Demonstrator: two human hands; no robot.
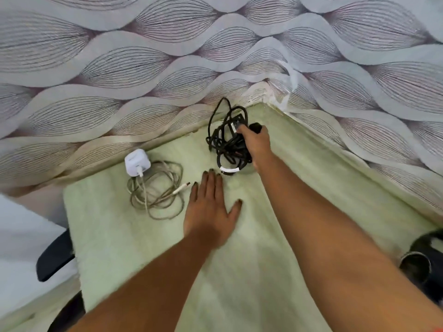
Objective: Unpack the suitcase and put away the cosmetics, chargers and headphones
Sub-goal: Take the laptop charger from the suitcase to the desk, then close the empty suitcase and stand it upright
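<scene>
Right hand (255,142) has its grip curled around the black charger (231,140), a brick wrapped in tangled cable, at the centre of the frame near the wall corner, and the bundle sits low on the pale green table (239,271). Left hand (211,212) lies flat just below it, fingers spread and pressing the table, holding nothing. Over to the left, the white charger (137,161) already rests on the table with its pale cable (155,188) looped loosely beside it. So by my read one charger is set down and the second is being placed; no cosmetics or headphones show, and the suitcase is out of view, so most of the job looks undone. A label sits on the black brick, but it's too blurred to read. Dark round objects (424,259) peek in at lower right, unclear.
</scene>
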